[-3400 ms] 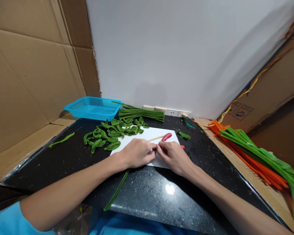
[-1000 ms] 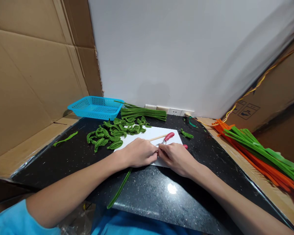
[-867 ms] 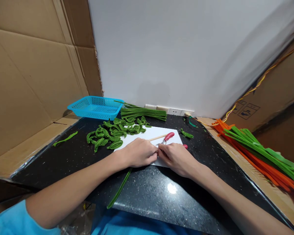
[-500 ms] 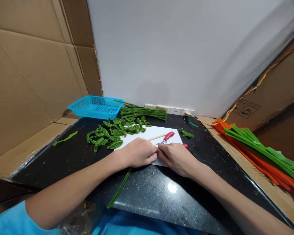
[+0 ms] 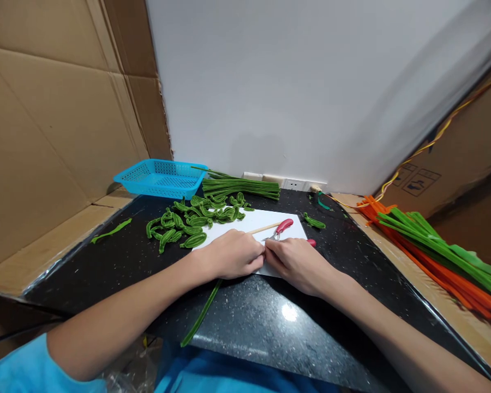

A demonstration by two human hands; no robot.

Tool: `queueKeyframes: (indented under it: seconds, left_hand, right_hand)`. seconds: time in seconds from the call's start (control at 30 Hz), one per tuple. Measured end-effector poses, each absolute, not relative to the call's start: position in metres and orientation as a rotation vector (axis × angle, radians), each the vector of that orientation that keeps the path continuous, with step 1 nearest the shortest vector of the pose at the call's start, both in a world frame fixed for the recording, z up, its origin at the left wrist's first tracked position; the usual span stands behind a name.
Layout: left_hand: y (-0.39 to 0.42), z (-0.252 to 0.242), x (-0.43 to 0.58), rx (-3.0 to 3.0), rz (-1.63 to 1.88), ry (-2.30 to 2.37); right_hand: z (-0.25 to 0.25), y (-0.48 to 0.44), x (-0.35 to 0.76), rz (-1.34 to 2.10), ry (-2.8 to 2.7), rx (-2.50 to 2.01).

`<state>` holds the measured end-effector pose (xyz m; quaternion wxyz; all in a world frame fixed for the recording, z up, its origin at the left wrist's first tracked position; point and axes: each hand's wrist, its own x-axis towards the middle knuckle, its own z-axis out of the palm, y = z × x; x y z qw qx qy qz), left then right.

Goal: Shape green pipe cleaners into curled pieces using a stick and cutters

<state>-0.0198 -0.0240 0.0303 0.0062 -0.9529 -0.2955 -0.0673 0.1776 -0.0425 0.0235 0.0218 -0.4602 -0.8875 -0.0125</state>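
Note:
My left hand (image 5: 235,254) is closed in a fist over the white sheet (image 5: 262,218), and a green pipe cleaner (image 5: 202,314) trails from beneath it toward the counter's front edge. Against its fingertips, my right hand (image 5: 297,262) is closed in a pinch; what lies between those fingers is hidden. Just beyond the right hand rest red-handled pliers (image 5: 285,225), partly covered by it. A thin wooden stick (image 5: 264,228) lies on the sheet behind both hands. To the left is a pile of looped green pipe-cleaner pieces (image 5: 194,240), some overlapping the sheet.
A blue plastic basket (image 5: 159,188) stands at the back left, beside a bundle of straight green pipe cleaners (image 5: 245,188). One green shaped piece (image 5: 314,221) lies right of the sheet. Orange strips (image 5: 445,278) and bright green strips (image 5: 437,234) lie on cardboard at right, near a yellow cable (image 5: 387,188).
The whole view has shifted slightly. Both hands keep practically the same closed pose and place on the sheet, and the objects around them have not moved.

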Motion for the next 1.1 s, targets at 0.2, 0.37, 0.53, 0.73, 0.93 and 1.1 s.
queueKeyframes:
  seconds: [0.2, 0.37, 0.53, 0.73, 0.93, 1.1]
  left_hand:
    - [-0.024, 0.03, -0.02, -2.985, -0.223, -0.913]
    - [-0.023, 0.028, -0.018, -2.971, -0.225, -0.907]
    - [-0.022, 0.027, -0.017, -2.996, -0.292, -1.021]
    - [-0.021, 0.022, -0.015, -3.02, -0.559, -1.209]
    - [-0.021, 0.019, -0.015, -3.071, -0.69, -1.307]
    - [-0.02, 0.02, -0.015, -3.112, -0.706, -1.332]
  right_hand:
    - [0.026, -0.043, 0.177, -0.025, -2.762, -1.426]
    - [0.027, -0.044, 0.177, -0.005, -2.768, -1.448]
    - [0.025, -0.044, 0.176, 0.026, -2.642, -1.567]
    - [0.025, -0.042, 0.175, 0.225, -2.437, -1.606]
    - [0.025, -0.04, 0.176, 0.266, -2.406, -1.607]
    - [0.024, -0.04, 0.177, 0.267, -2.421, -1.592]
